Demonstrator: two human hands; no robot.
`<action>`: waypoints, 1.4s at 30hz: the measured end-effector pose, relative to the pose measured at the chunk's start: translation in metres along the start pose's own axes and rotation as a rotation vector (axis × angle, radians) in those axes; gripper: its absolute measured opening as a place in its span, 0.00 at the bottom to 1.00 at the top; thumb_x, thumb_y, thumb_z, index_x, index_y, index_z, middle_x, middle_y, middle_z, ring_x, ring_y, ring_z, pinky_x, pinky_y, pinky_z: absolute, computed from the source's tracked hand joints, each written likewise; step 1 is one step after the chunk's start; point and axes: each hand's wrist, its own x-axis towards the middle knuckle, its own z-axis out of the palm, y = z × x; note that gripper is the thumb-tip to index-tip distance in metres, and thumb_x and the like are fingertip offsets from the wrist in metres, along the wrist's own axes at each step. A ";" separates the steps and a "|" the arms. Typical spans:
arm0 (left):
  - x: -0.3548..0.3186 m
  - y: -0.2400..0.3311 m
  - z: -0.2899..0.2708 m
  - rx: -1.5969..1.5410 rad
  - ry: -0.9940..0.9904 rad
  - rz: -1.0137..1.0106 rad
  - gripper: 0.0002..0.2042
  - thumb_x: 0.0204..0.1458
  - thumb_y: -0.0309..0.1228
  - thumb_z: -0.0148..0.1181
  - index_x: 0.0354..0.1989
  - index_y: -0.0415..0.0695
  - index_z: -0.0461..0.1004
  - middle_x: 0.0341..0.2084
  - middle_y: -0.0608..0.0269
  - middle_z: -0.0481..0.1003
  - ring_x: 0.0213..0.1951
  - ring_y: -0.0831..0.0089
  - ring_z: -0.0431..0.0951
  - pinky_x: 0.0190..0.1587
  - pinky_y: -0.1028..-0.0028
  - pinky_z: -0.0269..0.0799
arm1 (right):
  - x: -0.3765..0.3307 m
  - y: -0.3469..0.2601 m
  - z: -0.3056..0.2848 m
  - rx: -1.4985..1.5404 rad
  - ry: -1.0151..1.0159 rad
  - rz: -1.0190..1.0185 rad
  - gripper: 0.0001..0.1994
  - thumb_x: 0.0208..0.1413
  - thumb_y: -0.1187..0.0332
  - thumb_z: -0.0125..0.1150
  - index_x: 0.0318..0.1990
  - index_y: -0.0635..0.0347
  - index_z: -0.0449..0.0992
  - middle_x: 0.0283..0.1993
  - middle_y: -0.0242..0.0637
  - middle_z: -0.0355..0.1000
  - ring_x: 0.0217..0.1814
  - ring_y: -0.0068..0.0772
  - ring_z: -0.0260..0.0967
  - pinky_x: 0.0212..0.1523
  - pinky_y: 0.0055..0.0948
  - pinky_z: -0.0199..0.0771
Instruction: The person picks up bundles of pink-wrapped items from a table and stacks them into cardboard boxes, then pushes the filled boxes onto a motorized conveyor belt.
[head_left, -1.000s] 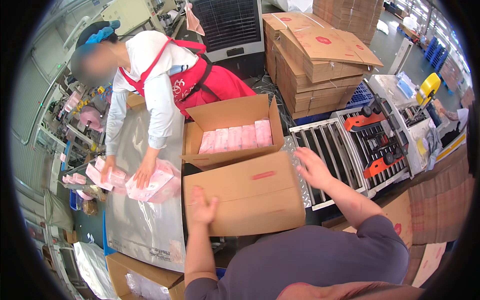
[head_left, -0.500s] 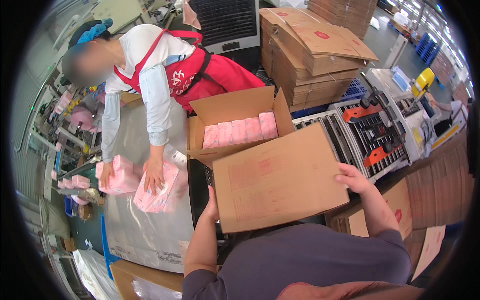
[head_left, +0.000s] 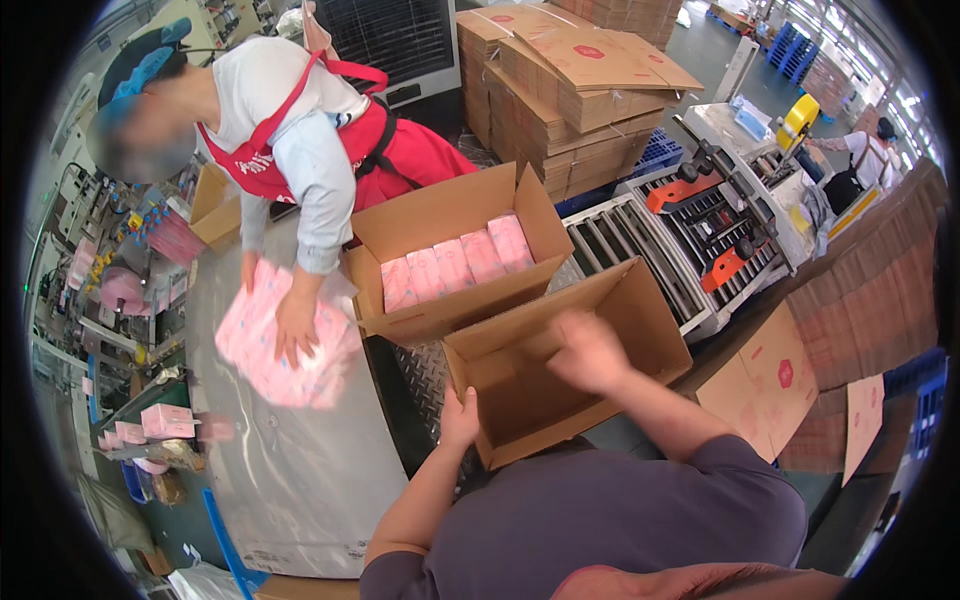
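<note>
An open cardboard box point(head_left: 545, 415) stands in front of me, and I look down into its bare inside. My left hand point(head_left: 460, 416) grips the box's left edge, with the thumb up along the wall. Over the box's opening is my right hand point(head_left: 588, 352), smeared by motion; its fingers look curled, but I cannot tell whether they hold anything. Just beyond stands another open cardboard box point(head_left: 440, 318) with a row of pink packs point(head_left: 455, 265) inside.
On the left, a co-worker's hands press pink packs point(head_left: 285, 335) on a metal table point(head_left: 290, 480). A roller conveyor point(head_left: 605, 245) with orange parts lies to the right. Flat cardboard stacks point(head_left: 590, 120) rise behind, and more cardboard sheets point(head_left: 765, 375) are at right.
The box between my hands has gone from a flat face to an open-topped shape. My right hand has left its right edge and moved left over the opening. The co-worker's packs are pushed together.
</note>
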 end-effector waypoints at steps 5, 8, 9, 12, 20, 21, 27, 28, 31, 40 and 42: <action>0.019 -0.039 -0.040 -0.045 0.003 0.035 0.25 0.64 0.34 0.45 0.70 0.45 0.54 0.57 0.43 0.69 0.60 0.51 0.69 0.60 0.61 0.65 | -0.075 0.221 0.002 -0.290 0.071 0.863 0.23 0.63 0.52 0.50 0.55 0.60 0.62 0.33 0.59 0.75 0.40 0.66 0.73 0.41 0.57 0.73; 0.024 -0.058 -0.040 0.409 0.131 0.050 0.27 0.64 0.36 0.45 0.71 0.49 0.52 0.59 0.45 0.68 0.57 0.49 0.72 0.57 0.59 0.68 | -0.104 0.330 0.014 -0.041 0.188 0.641 0.22 0.62 0.52 0.55 0.30 0.67 0.69 0.30 0.52 0.75 0.36 0.56 0.73 0.37 0.48 0.71; 0.020 -0.091 -0.034 0.659 0.189 0.055 0.27 0.64 0.37 0.45 0.72 0.51 0.51 0.59 0.45 0.67 0.54 0.48 0.74 0.56 0.59 0.70 | -0.096 0.334 0.013 0.271 0.039 0.782 0.23 0.61 0.51 0.57 0.35 0.68 0.75 0.33 0.48 0.76 0.37 0.43 0.75 0.40 0.41 0.72; 0.041 -0.174 0.025 0.649 -0.115 -0.248 0.24 0.65 0.41 0.41 0.69 0.52 0.57 0.59 0.44 0.67 0.46 0.46 0.78 0.52 0.59 0.73 | -0.126 0.411 0.067 0.550 -0.030 1.011 0.29 0.62 0.45 0.56 0.55 0.66 0.74 0.48 0.43 0.76 0.48 0.35 0.73 0.50 0.37 0.72; 0.017 -0.083 -0.034 0.341 0.447 -0.147 0.28 0.63 0.42 0.50 0.66 0.38 0.59 0.61 0.40 0.64 0.64 0.47 0.63 0.63 0.59 0.60 | -0.087 0.374 0.070 0.745 0.037 0.929 0.25 0.63 0.47 0.55 0.46 0.65 0.76 0.42 0.38 0.77 0.44 0.29 0.71 0.47 0.32 0.71; 0.009 -0.067 -0.045 0.438 0.408 -0.044 0.31 0.59 0.44 0.55 0.67 0.40 0.59 0.64 0.41 0.60 0.66 0.47 0.59 0.65 0.57 0.58 | -0.083 0.370 0.075 0.746 0.054 0.896 0.24 0.63 0.47 0.55 0.45 0.64 0.77 0.41 0.37 0.77 0.43 0.28 0.71 0.47 0.32 0.71; -0.034 -0.038 -0.071 0.794 0.200 -0.032 0.42 0.45 0.51 0.69 0.70 0.55 0.58 0.72 0.45 0.43 0.71 0.41 0.43 0.69 0.48 0.44 | -0.061 0.346 0.101 0.285 -0.021 0.753 0.24 0.65 0.52 0.53 0.56 0.65 0.67 0.50 0.46 0.72 0.50 0.39 0.70 0.50 0.36 0.70; -0.039 -0.045 -0.074 0.810 0.186 -0.070 0.42 0.46 0.51 0.69 0.70 0.56 0.58 0.72 0.45 0.43 0.71 0.41 0.43 0.69 0.48 0.44 | -0.051 0.334 0.103 0.077 -0.011 0.672 0.29 0.65 0.54 0.52 0.65 0.65 0.60 0.62 0.51 0.68 0.60 0.46 0.69 0.56 0.40 0.69; -0.059 -0.082 -0.074 0.734 0.275 0.007 0.40 0.49 0.51 0.65 0.71 0.56 0.56 0.73 0.44 0.41 0.72 0.41 0.42 0.70 0.48 0.42 | -0.011 0.182 0.046 -0.664 -0.370 0.562 0.46 0.59 0.45 0.53 0.73 0.64 0.38 0.78 0.51 0.33 0.78 0.58 0.33 0.72 0.49 0.45; -0.195 -0.052 -0.179 0.662 0.939 -0.073 0.29 0.51 0.39 0.64 0.63 0.50 0.66 0.62 0.46 0.63 0.66 0.44 0.57 0.65 0.49 0.56 | 0.004 0.238 0.115 -0.628 -0.953 0.325 0.63 0.45 0.35 0.60 0.71 0.66 0.26 0.75 0.63 0.25 0.79 0.58 0.25 0.75 0.49 0.36; -0.276 -0.100 -0.217 0.757 1.372 -0.140 0.24 0.46 0.29 0.66 0.55 0.42 0.72 0.52 0.47 0.72 0.57 0.46 0.68 0.60 0.50 0.62 | 0.014 0.235 0.114 -0.654 -0.977 0.309 0.61 0.45 0.35 0.60 0.71 0.65 0.27 0.75 0.62 0.26 0.79 0.58 0.26 0.75 0.49 0.36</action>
